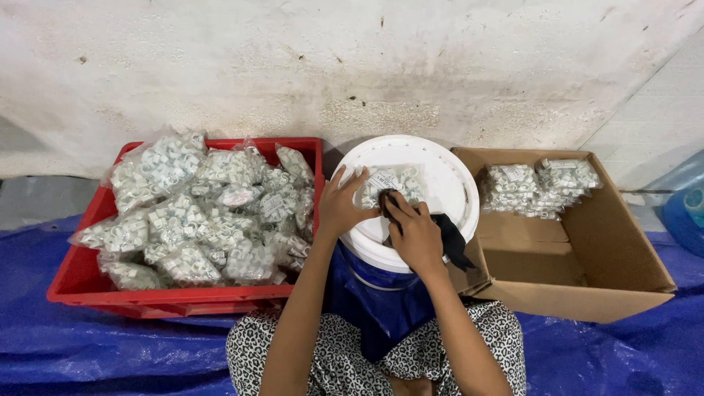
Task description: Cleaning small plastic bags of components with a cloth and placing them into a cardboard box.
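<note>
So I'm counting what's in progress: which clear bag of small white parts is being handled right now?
The clear bag of small white parts on the white bucket lid, under the left hand and right hand. The rest lie untouched in the red plastic crate and cardboard box.

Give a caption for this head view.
Left hand steadies a bag of white fittings; right hand wipes it with black cloth.

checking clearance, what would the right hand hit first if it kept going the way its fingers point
The right hand points up-left and already touches the clear plastic bag of small white rings on the round white bucket lid.
</note>
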